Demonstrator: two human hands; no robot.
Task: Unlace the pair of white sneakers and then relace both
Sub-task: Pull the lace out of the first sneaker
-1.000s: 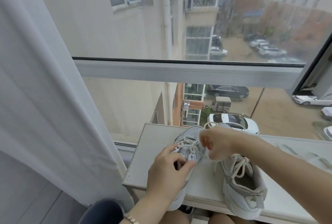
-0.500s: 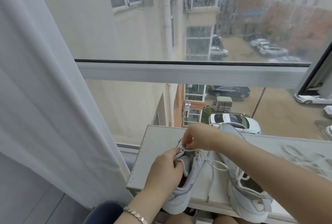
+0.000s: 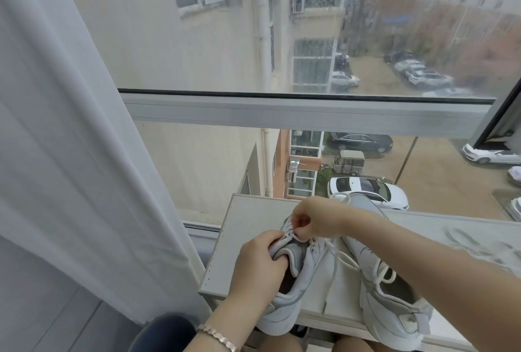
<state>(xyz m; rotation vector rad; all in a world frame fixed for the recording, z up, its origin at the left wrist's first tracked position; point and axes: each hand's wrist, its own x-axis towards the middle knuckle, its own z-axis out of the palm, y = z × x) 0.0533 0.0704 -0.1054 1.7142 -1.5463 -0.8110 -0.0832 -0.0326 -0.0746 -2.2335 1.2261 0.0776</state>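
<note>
Head view: left hand [image 3: 259, 264] grips the near sneaker [image 3: 310, 264] by its collar at 6 o'clock to steady it. Right hand [image 3: 317, 220] pinches its lace [image 3: 294, 236] at 12 o'clock. The second sneaker [image 3: 392, 306] rests at 3 o'clock.

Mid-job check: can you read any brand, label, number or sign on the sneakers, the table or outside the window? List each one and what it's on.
No text in this view can be read.
Held sneaker, gripped by the left hand while the right hand pinches its lace: no marking visible.
Other sneaker: mark near the heel, too blurred to read.
White car outside: plate too small to read.
</note>
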